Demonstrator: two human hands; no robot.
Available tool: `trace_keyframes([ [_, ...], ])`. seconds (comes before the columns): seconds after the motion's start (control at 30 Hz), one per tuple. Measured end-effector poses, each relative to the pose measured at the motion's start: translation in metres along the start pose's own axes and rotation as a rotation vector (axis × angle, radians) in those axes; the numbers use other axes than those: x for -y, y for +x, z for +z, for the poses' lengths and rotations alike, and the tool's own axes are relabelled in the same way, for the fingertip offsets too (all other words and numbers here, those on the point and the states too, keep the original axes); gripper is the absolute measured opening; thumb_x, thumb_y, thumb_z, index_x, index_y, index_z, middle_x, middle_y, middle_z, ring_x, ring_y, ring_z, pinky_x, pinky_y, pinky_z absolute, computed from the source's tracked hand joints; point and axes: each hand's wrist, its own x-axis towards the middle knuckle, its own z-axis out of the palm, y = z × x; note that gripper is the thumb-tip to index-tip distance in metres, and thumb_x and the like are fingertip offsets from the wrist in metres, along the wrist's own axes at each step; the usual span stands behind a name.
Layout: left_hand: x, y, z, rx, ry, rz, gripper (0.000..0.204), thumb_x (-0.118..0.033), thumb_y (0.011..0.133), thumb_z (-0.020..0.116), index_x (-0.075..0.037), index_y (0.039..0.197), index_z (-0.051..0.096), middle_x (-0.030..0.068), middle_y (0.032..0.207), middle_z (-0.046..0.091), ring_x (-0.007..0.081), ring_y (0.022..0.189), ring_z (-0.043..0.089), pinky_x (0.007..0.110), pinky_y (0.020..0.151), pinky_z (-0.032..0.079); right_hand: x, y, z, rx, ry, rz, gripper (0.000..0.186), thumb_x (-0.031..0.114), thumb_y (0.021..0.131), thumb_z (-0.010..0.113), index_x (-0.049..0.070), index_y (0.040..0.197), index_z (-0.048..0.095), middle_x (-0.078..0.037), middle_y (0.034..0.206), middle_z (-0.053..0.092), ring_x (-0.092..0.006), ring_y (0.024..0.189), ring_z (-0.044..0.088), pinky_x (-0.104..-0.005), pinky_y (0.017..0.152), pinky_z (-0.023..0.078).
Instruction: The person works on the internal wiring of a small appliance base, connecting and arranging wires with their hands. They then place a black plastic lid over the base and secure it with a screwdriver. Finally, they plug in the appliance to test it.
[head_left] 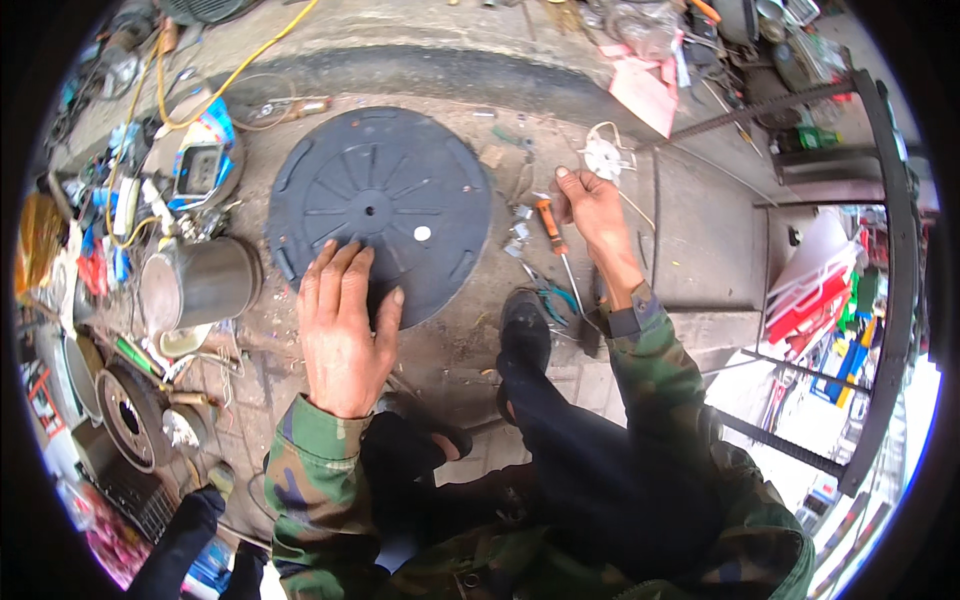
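Concrete ground [450,350]: left hand [345,330] flat on black disc [380,200], right hand's [595,215] fingers empty.

A single view comes from a wide fisheye camera worn on the person's head, looking steeply down at the ground in front of the crouched body. The round black disc [380,210] lies just above the picture's centre, close to the lens and large in the frame. Below the disc, both camouflage sleeves enter from the lower edge. Left of the disc the view takes in a metal pot [200,283]; right of it, a dark metal rack [885,250] bends with the rim. A black border rings the picture.
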Motion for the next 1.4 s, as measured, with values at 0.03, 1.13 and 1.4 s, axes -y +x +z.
trace_keyframes([
  [0.03,-0.001,-0.001,0.005,0.005,-0.02,0.007,0.05,-0.011,0.091,0.08,0.002,0.136,0.064,0.0204,0.141,0.063,0.044,0.141,0.054,0.055,0.117,0.043,-0.017,0.006,-0.012,-0.131,-0.113,-0.049,0.031,0.028,0.108,0.069,-0.001,0.099,0.075,-0.006,0.068,0.065,-0.0124,0.062,0.063,-0.032,0.062,0.051],
  [1.13,0.004,-0.012,0.014,-0.099,-0.006,0.072,0.048,-0.016,0.083,0.085,0.0,0.125,0.067,0.0171,0.132,0.068,0.04,0.132,0.06,0.052,0.112,0.046,0.161,-0.078,-0.089,-0.242,-0.472,-0.545,0.054,0.008,0.092,0.072,0.002,0.139,0.045,-0.013,0.102,0.073,-0.022,0.084,0.074,-0.034,0.074,0.059],
  [1.4,0.008,-0.015,0.019,-0.138,-0.019,0.087,0.05,-0.021,0.081,0.086,-0.001,0.124,0.068,0.0148,0.13,0.067,0.0383,0.131,0.06,0.051,0.111,0.046,0.225,-0.148,-0.025,-0.025,-0.401,-0.912,0.053,0.004,0.093,0.075,0.003,0.137,0.047,-0.011,0.111,0.068,-0.0155,0.097,0.068,-0.0317,0.084,0.058],
])
